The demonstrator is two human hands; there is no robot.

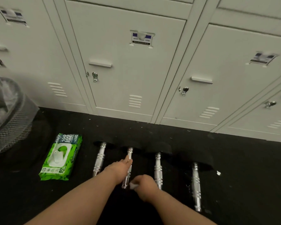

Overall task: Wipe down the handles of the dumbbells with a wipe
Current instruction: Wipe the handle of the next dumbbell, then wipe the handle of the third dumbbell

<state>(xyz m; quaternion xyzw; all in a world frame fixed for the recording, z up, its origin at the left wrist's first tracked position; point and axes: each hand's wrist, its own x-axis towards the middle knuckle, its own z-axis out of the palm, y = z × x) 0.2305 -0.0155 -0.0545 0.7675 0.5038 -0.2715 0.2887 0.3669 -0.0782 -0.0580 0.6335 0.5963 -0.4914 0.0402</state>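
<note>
Bin perhaps holding tissues, wipes pack closed

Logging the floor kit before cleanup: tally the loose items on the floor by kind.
Dumbbells: 4
Wipes pack, green: 1
Loose wipe, in the right hand: 1
Mesh bin: 1
Total: 7

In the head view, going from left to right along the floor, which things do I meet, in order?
Mesh waste bin → green pack of wipes → first dumbbell handle → second handle, under the left hand → third handle → fourth handle.
</note>
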